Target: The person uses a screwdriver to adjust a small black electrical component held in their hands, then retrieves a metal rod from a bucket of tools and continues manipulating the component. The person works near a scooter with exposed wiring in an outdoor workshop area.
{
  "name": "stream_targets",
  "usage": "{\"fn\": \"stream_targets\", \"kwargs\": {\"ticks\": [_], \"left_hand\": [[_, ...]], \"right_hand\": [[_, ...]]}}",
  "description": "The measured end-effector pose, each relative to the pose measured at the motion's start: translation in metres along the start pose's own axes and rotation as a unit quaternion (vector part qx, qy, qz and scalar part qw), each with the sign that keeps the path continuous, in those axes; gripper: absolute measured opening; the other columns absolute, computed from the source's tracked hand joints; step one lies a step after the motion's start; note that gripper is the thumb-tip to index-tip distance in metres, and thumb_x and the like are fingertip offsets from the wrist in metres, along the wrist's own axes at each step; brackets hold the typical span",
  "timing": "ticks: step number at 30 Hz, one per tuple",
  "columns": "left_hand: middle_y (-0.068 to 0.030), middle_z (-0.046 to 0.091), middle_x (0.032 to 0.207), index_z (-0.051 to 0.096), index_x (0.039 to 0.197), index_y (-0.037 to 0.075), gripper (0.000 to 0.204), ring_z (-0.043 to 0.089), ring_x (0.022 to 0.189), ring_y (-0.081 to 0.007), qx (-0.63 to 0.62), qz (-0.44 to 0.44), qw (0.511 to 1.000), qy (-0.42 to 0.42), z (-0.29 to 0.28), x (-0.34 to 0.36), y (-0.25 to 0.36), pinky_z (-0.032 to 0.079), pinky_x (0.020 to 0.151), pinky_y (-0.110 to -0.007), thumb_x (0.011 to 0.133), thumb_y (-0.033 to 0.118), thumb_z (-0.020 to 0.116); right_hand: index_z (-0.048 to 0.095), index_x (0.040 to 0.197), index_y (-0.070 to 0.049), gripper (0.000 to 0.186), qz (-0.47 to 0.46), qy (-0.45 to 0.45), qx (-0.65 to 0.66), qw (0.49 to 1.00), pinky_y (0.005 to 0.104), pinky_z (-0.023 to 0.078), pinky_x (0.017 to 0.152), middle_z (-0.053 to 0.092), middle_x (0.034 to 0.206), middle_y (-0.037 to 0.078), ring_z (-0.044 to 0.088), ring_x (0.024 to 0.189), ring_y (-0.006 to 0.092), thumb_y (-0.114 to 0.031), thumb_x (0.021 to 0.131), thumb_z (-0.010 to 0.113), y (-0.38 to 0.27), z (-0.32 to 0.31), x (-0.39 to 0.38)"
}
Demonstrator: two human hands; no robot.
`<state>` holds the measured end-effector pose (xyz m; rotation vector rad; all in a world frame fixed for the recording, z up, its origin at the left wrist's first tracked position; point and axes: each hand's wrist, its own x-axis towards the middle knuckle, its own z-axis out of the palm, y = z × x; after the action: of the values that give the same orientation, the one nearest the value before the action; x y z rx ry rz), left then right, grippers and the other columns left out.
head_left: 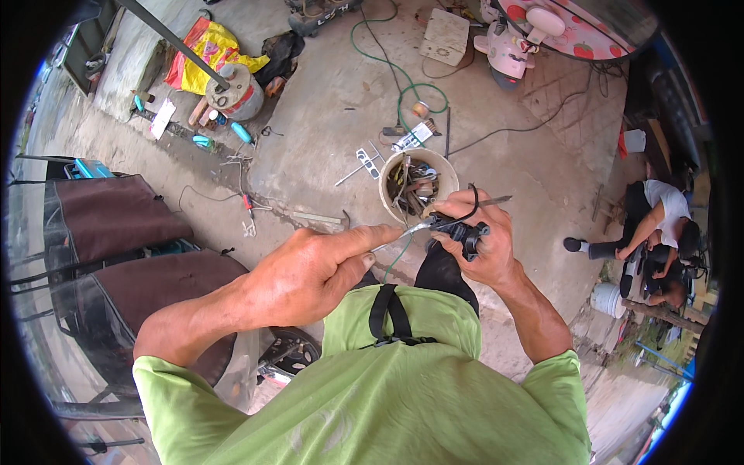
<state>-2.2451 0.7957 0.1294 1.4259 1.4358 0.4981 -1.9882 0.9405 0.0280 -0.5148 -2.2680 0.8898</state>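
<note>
My left hand [318, 275] grips a slim metal tool [418, 228], its index finger lying along the tool, whose far end touches a black component [465, 236]. My right hand [488, 232] is closed on that component in front of my chest. A dark cable loops up from it, and a thin dark rod or lead sticks out to the right. Just beyond my hands, a cream bucket [383, 186] full of metal tools stands on the floor; beside it lie a T-handled wrench [350, 172] and a flat white packet [411, 140].
Green hose [436, 91] and cords cross the concrete [325, 124]. A pink scooter [504, 54] stands at top right, a post in a weighted base [248, 101] at top left. Brown vehicle seats [116, 213] are at my left; a co-worker [666, 213] and another person [665, 294] are low at the right.
</note>
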Motion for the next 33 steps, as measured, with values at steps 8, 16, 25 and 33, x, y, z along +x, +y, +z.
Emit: {"fn": "stream_targets", "kwargs": {"ticks": [8,16,25,33], "left_hand": [[0.0018,0.053,0.073,0.056,0.154,0.01,0.044,0.048,0.064,-0.0073,-0.288,-0.128,0.945,-0.088,-0.004,0.009,-0.007,0.045,0.061,-0.028,0.111,0.007,0.052],[-0.0108,0.072,0.096,0.057,0.152,0.009,0.046,0.07,0.082,-0.0202,-0.071,0.036,0.997,0.006,0.005,0.001,-0.017,0.057,0.078,-0.036,0.107,0.004,0.056],[-0.0209,0.075,0.112,0.058,0.15,0.01,0.057,0.075,0.095,-0.0397,0.118,0.034,0.992,-0.019,-0.01,0.0,-0.004,0.061,0.083,-0.047,0.095,-0.003,0.062],[-0.0138,0.071,0.091,0.056,0.153,0.009,0.051,0.068,0.074,-0.0238,0.032,0.074,0.994,-0.071,-0.028,0.025,-0.02,0.054,0.071,-0.036,0.103,0.001,0.056]], "right_hand": [[0.073,0.129,-0.013,0.063,-0.154,0.055,-0.122,0.979,0.0363,0.054,0.061,0.07,0.105,0.008,0.069,0.075,0.024,-0.009,0.067,0.085,0.009,-0.005,0.006],[0.073,0.129,-0.014,0.066,-0.156,0.019,-0.137,0.978,0.0372,0.055,0.061,0.069,0.105,0.006,0.07,0.076,0.0237,-0.009,0.064,0.086,0.01,-0.005,0.011],[0.073,0.128,-0.013,0.067,-0.114,-0.057,-0.128,0.984,0.0382,0.055,0.062,0.07,0.109,0.007,0.072,0.08,0.027,-0.006,0.064,0.086,0.006,-0.011,0.013],[0.074,0.128,-0.011,0.066,-0.136,-0.057,-0.119,0.982,0.038,0.055,0.065,0.071,0.114,0.008,0.072,0.081,0.0265,-0.007,0.064,0.085,0.016,-0.012,0.015]]}}
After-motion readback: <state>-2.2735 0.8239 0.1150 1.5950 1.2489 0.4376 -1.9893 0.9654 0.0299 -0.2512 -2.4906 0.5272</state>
